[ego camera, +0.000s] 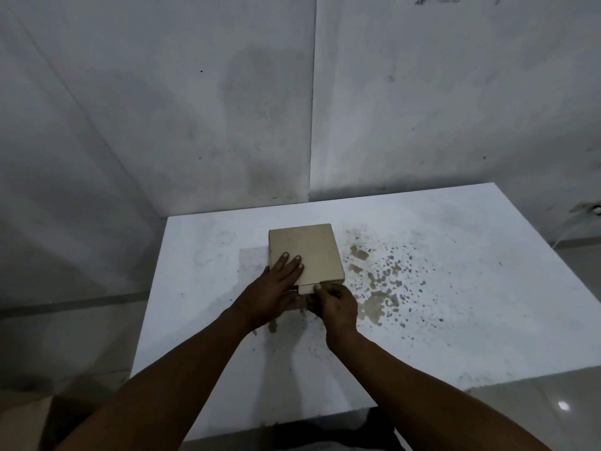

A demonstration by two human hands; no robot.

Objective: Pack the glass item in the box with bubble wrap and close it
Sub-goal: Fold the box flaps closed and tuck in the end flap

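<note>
Table (pixel 422 320) white, stained — left hand (pixel 273 288) spread flat on box (pixel 312 252), right hand (pixel 335 304) pinching its flap.

The box (pixel 305 253) sits on the bench (pixel 455 320) nearer its far edge, left of centre; both hands meet its near side.

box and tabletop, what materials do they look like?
Box: looks like plain brown cardboard, matte and unprinted, with a folded flap seam along its near edge under the left hand and right hand. Tabletop: smooth white surface, possibly laminate or painted board, dull sheen, spattered with brownish stains; the exact material cannot be told.
</note>
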